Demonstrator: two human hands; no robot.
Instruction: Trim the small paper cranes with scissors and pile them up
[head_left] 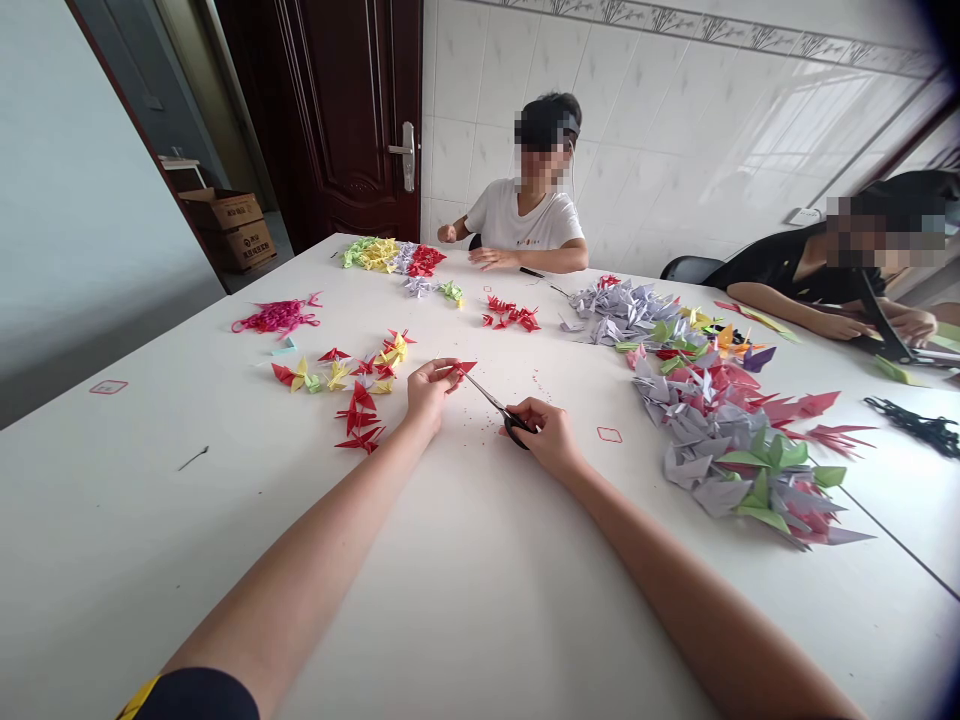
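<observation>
Between the fingers of my left hand (429,393) is a red paper crane (466,367), pinched above the table. My right hand (550,432) is closed on black-handled scissors (489,398), whose blade tips meet the crane's edge. Tiny red paper bits are scattered on the table below the blades. Left of my left hand lie several red and yellow folded cranes (360,405). Farther back is a small group of red cranes (513,314).
A large heap of lilac, red and green cranes (705,430) spreads along the right. Pink cords (277,316) lie at the left, black cords (911,425) at far right. Two people sit across the white table (450,600), one in a white shirt (529,222), one in black.
</observation>
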